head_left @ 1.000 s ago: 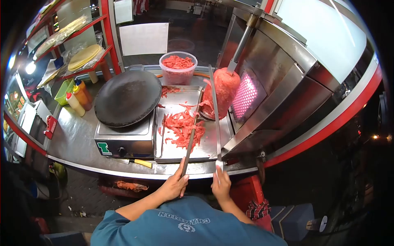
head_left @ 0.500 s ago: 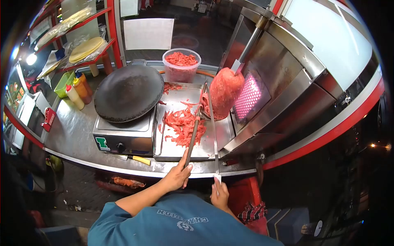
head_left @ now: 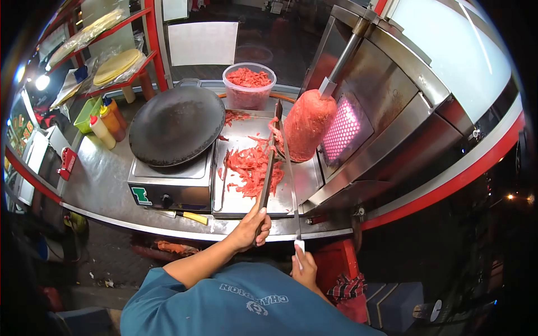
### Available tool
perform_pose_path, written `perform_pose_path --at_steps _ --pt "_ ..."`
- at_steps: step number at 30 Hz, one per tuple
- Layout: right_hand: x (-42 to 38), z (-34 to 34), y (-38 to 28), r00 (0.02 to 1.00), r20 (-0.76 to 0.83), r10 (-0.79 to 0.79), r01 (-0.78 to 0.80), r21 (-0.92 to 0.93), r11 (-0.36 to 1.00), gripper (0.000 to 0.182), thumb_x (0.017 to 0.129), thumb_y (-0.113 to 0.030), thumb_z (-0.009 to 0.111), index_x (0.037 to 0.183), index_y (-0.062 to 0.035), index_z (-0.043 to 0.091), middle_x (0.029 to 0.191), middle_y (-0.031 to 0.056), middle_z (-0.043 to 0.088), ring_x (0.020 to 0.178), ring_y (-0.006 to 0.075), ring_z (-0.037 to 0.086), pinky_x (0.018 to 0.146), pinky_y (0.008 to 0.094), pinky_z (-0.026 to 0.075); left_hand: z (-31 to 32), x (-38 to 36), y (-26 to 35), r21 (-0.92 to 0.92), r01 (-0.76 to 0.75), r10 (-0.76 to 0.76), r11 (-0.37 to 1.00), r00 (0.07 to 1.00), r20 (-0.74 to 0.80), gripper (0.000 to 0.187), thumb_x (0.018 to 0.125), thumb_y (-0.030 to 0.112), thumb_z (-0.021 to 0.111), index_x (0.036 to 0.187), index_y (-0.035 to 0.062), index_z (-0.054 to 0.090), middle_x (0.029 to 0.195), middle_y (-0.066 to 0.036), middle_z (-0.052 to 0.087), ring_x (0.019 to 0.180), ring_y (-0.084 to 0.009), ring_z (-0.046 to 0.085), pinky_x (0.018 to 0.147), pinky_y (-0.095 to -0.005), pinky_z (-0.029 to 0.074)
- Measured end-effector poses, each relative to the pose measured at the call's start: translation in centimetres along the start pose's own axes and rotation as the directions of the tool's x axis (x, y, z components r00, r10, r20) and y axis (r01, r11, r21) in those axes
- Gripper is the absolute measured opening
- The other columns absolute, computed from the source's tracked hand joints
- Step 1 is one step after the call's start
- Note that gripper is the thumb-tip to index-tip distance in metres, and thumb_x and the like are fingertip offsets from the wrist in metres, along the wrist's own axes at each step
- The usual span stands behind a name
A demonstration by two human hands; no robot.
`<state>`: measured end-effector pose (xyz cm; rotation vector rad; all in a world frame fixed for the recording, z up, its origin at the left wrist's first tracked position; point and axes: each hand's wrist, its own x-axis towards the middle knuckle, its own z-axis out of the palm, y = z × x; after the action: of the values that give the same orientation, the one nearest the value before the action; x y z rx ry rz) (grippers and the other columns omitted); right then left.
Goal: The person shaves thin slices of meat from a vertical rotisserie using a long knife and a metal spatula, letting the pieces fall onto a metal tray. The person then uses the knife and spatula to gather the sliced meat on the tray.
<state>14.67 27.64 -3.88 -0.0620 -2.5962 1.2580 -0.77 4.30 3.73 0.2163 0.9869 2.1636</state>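
Note:
My left hand [head_left: 252,231] is closed round the near end of a long, narrow metal tool [head_left: 268,176]; strips of meat cling near its far end. In my right hand [head_left: 305,271] is the white handle of a long knife [head_left: 293,193]. Its blade points away from me along the left side of a reddish meat cone [head_left: 310,126], which stands on a tilted metal spit. Tool and blade lie close together beside the cone. Below them, shaved meat [head_left: 249,168] is heaped in a metal tray [head_left: 234,209].
A glowing heater [head_left: 343,134] stands right of the cone. Behind the tray is a plastic tub [head_left: 248,102] of meat. On the left, a black domed griddle [head_left: 176,126] tops a burner, with a yellow-handled knife [head_left: 194,217] in front. Sauce bottles [head_left: 103,133] and stacked flatbreads [head_left: 117,67] are farther left.
The meat cone looks turned and more upright, its lower edge now showing. More meat strips hang at the far end of the left-hand tool. Both hands have shifted slightly.

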Motion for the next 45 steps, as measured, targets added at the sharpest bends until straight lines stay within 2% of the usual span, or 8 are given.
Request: perform_pose_path --at_steps 4,7,12,21,24,30,35,45 --pt "8.5 0.0 -5.7 0.997 0.044 -0.063 0.063 -0.013 0.998 0.052 0.101 -0.004 0.064 0.152 -0.0139 0.059 0.092 0.0207 0.060 0.083 0.0401 0.061 0.078 0.0436 0.052 1.2 0.4 0.2 -0.195 -0.017 -0.003 0.981 0.995 -0.100 0.035 0.115 0.052 0.038 0.117 0.0187 0.049 0.078 0.002 0.043 0.048 -0.0040 0.037 0.041 -0.0190 0.034" --pt "9.5 0.4 -7.8 0.989 0.128 0.076 -0.106 0.248 0.963 0.053 0.105 -0.003 0.060 0.157 -0.0135 0.054 0.097 0.0105 0.062 0.057 0.0153 0.058 0.051 0.0315 0.052 0.8 0.7 0.3 -0.216 0.008 -0.022 0.976 0.998 -0.060 0.062 0.112 0.064 0.037 0.076 0.0131 0.042 0.057 0.008 0.032 0.041 -0.0020 0.029 0.038 -0.0183 0.029" --pt "0.3 2.3 -1.2 0.989 0.124 0.078 -0.125 0.435 0.892 0.047 0.104 0.002 0.061 0.150 -0.0066 0.061 0.097 0.0091 0.065 0.053 0.0091 0.058 0.048 0.0287 0.049 -3.7 -1.6 -2.4 -0.234 0.050 -0.037 0.971 0.998 0.060 0.052 0.116 0.045 0.039 0.165 0.0393 0.020 0.083 0.000 0.044 0.051 -0.0055 0.039 0.043 -0.0205 0.036" --pt "9.8 2.9 -2.8 0.946 -0.263 -0.190 0.224 0.104 0.969 0.041 0.099 0.003 0.066 0.139 -0.0014 0.067 0.100 0.0207 0.066 0.082 0.0343 0.065 0.075 0.0406 0.054 -2.0 -8.1 -2.3 0.461 0.058 -0.013 0.885 0.995 -0.100 0.074 0.115 0.020 0.038 0.172 0.0261 -0.009 0.073 -0.003 0.044 0.053 -0.0117 0.043 0.053 -0.0285 0.047" --pt "3.5 3.2 1.8 0.946 -0.260 -0.195 0.244 0.171 0.955 0.041 0.102 0.004 0.062 0.143 -0.0020 0.064 0.102 0.0141 0.064 0.060 0.0114 0.059 0.046 0.0274 0.050 -2.4 -7.5 -2.0 0.512 0.107 -0.056 0.852 0.992 -0.116 0.075 0.115 0.019 0.038 0.172 0.0252 -0.011 0.073 -0.003 0.044 0.054 -0.0128 0.045 0.055 -0.0290 0.048" --pt "12.1 1.8 -1.3 0.790 -0.290 -0.540 0.515 -0.163 0.842 0.043 0.102 0.004 0.064 0.144 -0.0028 0.064 0.092 0.0109 0.063 0.056 0.0138 0.058 0.048 0.0295 0.049 -1.8 -6.4 -2.0 0.558 0.076 -0.014 0.827 0.993 -0.116 0.077 0.115 0.019 0.038 0.171 0.0244 -0.013 0.073 -0.002 0.045 0.053 -0.0127 0.047 0.052 -0.0295 0.048" --pt "5.7 2.5 0.2 0.978 -0.179 -0.104 0.130 0.142 0.981 0.042 0.102 0.000 0.065 0.143 -0.0052 0.066 0.091 0.0149 0.063 0.059 0.0191 0.059 0.055 0.0346 0.050 -1.4 -5.1 -1.1 0.574 0.049 0.011 0.817 0.995 -0.101 0.078 0.115 0.020 0.042 0.172 0.0238 -0.011 0.075 -0.004 0.049 0.053 -0.0132 0.050 0.053 -0.0296 0.050" --pt "10.0 1.8 -3.7 0.961 -0.156 -0.226 0.216 -0.080 0.973 0.044 0.100 0.002 0.065 0.143 -0.0030 0.065 0.100 0.0206 0.068 0.086 0.0354 0.068 0.078 0.0403 0.055 -1.1 -3.2 -0.9 0.640 0.024 0.068 0.768 0.991 -0.118 0.079 0.114 0.022 0.044 0.172 0.0253 -0.011 0.071 -0.004 0.052 0.053 -0.0142 0.055 0.054 -0.0318 0.052"
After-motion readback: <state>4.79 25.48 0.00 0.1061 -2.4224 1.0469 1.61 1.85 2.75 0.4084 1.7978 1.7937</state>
